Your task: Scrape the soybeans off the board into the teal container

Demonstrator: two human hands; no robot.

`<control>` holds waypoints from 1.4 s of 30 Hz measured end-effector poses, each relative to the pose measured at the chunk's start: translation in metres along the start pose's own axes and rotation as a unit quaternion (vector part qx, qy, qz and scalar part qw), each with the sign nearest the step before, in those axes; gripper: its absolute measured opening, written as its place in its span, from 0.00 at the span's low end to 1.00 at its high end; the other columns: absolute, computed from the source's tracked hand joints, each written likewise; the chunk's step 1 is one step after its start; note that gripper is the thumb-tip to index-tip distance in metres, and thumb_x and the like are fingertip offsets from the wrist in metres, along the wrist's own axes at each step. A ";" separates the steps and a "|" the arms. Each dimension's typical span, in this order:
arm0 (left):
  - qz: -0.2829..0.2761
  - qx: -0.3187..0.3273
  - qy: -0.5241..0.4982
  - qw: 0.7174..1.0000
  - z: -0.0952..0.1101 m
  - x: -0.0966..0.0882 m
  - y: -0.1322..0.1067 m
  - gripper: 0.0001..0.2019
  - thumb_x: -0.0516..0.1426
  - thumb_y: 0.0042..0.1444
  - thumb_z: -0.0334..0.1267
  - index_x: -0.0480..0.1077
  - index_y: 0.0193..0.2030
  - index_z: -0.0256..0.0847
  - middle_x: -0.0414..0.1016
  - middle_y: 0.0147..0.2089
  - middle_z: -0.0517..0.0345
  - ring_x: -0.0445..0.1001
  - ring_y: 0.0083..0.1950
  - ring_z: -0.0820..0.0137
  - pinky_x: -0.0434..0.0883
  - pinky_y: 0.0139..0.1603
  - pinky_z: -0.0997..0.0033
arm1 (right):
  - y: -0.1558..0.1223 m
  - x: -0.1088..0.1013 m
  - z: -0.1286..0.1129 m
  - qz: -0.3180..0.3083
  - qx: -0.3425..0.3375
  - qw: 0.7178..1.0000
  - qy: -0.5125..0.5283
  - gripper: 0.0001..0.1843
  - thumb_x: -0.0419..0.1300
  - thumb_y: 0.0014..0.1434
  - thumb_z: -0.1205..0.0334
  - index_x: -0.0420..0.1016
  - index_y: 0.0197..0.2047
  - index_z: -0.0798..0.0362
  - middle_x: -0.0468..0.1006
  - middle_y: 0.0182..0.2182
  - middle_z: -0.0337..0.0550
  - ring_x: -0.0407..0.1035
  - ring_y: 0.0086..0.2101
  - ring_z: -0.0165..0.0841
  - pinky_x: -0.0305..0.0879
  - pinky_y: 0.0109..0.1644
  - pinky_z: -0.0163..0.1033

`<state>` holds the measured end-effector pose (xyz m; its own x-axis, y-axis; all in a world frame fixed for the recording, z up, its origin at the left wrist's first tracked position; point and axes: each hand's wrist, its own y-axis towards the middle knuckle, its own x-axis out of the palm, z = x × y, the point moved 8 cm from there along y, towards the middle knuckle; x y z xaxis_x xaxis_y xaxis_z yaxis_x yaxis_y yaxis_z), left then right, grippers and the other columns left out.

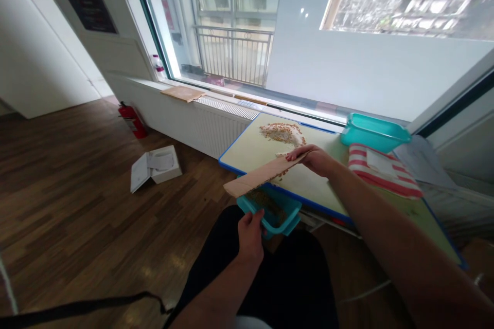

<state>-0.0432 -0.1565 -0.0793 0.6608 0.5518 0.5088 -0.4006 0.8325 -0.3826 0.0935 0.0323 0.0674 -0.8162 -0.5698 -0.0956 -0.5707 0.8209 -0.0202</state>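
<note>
My right hand (313, 159) grips one end of a long strip of cardboard (262, 174) and holds it slanting over the near edge of the table (240, 150). Below that edge, my left hand (250, 231) is closed on the rim of a turquoise plastic tub (291, 220). Brownish grain-like bits lie inside the tub, partly covered by the cardboard. Behind the strip, a pile of pale grains and orange-brown bits (283, 133) spreads over the tabletop. A few loose bits (278, 179) sit by the cardboard's lower edge.
A second turquoise tub (374, 131) and a red-and-white striped cloth (382, 172) are at the table's right. An open white box (166, 164) and a red fire extinguisher (132, 121) stand on the floor at left. A radiator (224, 126) runs beneath the window.
</note>
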 end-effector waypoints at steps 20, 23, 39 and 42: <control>0.035 -0.012 -0.020 0.999 -0.040 0.028 -0.026 0.12 0.63 0.39 0.39 0.63 0.23 0.37 0.60 0.17 0.68 0.57 0.16 0.80 0.56 0.16 0.78 | -0.072 -0.011 0.002 0.024 -0.047 0.999 -0.014 0.08 0.58 0.38 0.70 0.78 0.22 0.53 0.79 0.27 0.42 0.70 0.37 0.36 0.62 0.49 0.41; 0.028 -0.003 -0.008 1.000 -0.048 0.032 -0.029 0.13 0.63 0.39 0.40 0.63 0.24 0.37 0.61 0.18 0.67 0.57 0.16 0.80 0.56 0.16 0.77 | -0.083 -0.014 0.001 0.028 -0.045 0.998 -0.028 0.08 0.59 0.38 0.70 0.78 0.22 0.53 0.78 0.27 0.41 0.70 0.38 0.36 0.62 0.50 0.41; -0.042 -0.032 0.003 0.999 -0.061 0.050 -0.044 0.17 0.62 0.42 0.47 0.61 0.22 0.37 0.60 0.17 0.67 0.58 0.18 0.80 0.58 0.20 0.77 | -0.132 -0.031 -0.023 0.137 -0.098 0.986 0.016 0.06 0.67 0.40 0.61 0.78 0.26 0.51 0.79 0.32 0.43 0.71 0.41 0.39 0.64 0.51 0.45; -0.050 -0.035 0.011 0.998 -0.061 0.049 -0.042 0.17 0.62 0.43 0.48 0.62 0.22 0.37 0.60 0.17 0.67 0.59 0.18 0.79 0.59 0.20 0.77 | -0.158 -0.051 -0.029 0.252 -0.101 0.962 0.027 0.10 0.67 0.39 0.63 0.77 0.30 0.50 0.79 0.33 0.41 0.72 0.40 0.39 0.65 0.49 0.46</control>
<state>0.0449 -0.1675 -0.0846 0.7096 0.4639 0.5303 -0.2865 0.8776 -0.3843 0.2228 -0.0695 0.1043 -0.9941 -0.1078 0.0083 -0.1037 0.9724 0.2090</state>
